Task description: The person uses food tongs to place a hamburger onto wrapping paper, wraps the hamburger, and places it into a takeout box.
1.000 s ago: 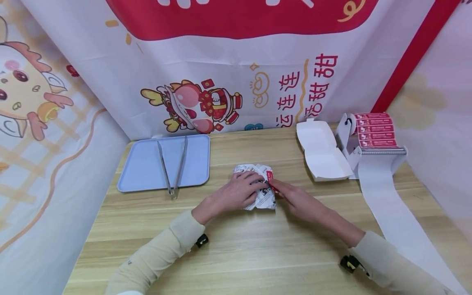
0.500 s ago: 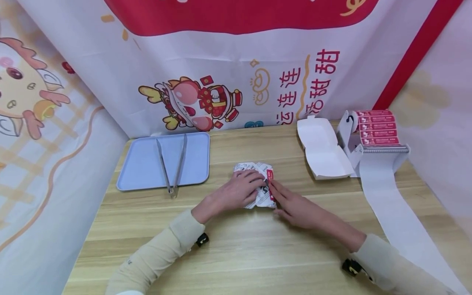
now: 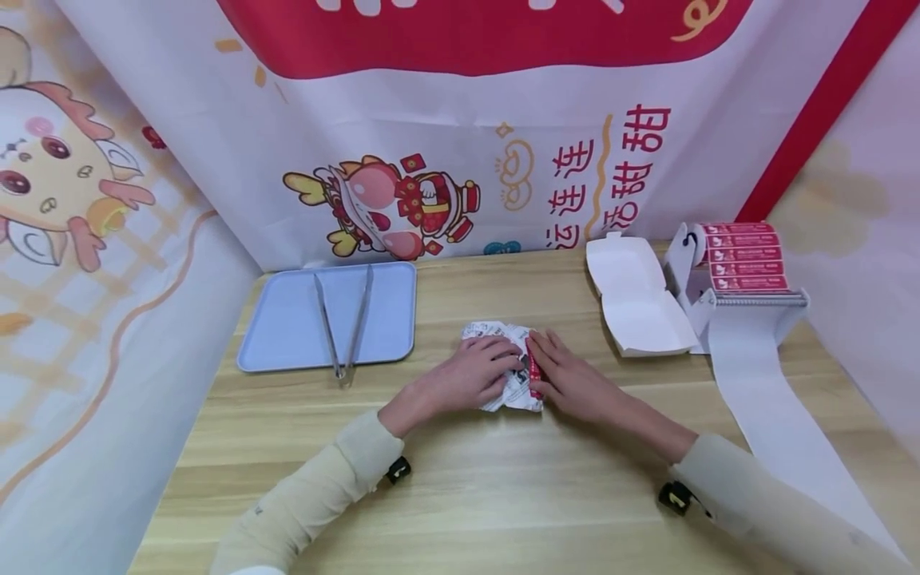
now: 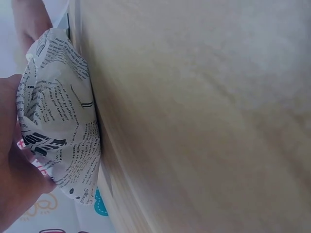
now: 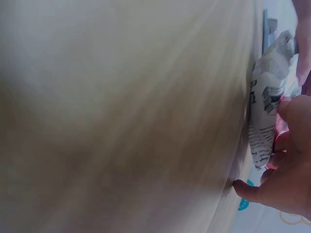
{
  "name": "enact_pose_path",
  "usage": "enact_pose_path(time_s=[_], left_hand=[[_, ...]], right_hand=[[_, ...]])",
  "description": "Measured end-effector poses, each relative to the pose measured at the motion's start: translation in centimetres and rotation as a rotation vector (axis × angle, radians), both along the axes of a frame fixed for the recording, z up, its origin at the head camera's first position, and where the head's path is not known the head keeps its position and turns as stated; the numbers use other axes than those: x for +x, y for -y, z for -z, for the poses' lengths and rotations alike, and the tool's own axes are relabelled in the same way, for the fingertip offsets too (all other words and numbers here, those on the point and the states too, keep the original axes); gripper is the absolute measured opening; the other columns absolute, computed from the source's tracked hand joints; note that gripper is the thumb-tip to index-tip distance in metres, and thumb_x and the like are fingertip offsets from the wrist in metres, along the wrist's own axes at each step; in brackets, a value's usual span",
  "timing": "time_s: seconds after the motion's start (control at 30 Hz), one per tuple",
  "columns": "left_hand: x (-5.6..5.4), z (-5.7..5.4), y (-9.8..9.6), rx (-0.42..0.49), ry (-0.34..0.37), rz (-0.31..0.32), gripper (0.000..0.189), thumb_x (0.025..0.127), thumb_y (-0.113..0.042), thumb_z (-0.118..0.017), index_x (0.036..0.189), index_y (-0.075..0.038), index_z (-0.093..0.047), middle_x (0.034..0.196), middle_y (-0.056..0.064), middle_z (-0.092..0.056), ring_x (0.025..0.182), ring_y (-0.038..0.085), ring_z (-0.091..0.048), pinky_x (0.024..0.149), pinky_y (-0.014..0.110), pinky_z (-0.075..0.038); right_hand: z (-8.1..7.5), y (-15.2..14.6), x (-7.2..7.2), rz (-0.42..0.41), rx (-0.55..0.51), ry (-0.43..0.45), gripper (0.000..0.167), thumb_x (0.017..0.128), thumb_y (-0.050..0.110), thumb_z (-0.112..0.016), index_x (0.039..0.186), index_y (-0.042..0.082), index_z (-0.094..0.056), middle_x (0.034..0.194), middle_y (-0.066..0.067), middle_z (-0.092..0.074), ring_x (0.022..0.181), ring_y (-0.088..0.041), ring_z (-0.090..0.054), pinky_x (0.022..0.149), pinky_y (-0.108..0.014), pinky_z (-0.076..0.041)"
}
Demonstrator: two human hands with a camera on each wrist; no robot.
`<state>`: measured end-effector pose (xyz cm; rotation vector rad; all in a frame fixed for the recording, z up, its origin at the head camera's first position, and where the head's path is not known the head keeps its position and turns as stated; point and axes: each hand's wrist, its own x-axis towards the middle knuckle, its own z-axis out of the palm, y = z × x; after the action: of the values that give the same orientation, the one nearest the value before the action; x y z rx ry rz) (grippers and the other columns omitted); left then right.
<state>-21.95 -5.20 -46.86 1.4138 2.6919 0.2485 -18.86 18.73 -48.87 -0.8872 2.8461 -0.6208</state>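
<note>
1 printed paper packet on the wooden table. My left hand rests loosely over its 9 o'clock half, fingers relaxed; paper shows at 12 and 3 o'clock of the hand. My right hand has fingers extended, pressing the red label; packet at its 9 o'clock. Blue tray at packet's 10 o'clock, open white box at 2.
</note>
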Motion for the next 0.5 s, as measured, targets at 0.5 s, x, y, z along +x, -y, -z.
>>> enact_pose_path(time_s=[0.5], left_hand=[[0.1,0.5,0.1,0.009,-0.002,-0.014,0.037,0.105,-0.028,-0.044,0.14,-0.024,-0.055,0.153,-0.002,-0.046,0.147,0.023,-0.033,0.121,0.052,-0.027]], right_hand=[[0.5,-0.3,1.5,-0.022,0.117,0.046,0.079,0.102,0.051,-0.045,0.16,0.008,-0.012,0.169,-0.012,-0.001,0.153,-0.046,0.002,0.108,-0.072,-0.033]])
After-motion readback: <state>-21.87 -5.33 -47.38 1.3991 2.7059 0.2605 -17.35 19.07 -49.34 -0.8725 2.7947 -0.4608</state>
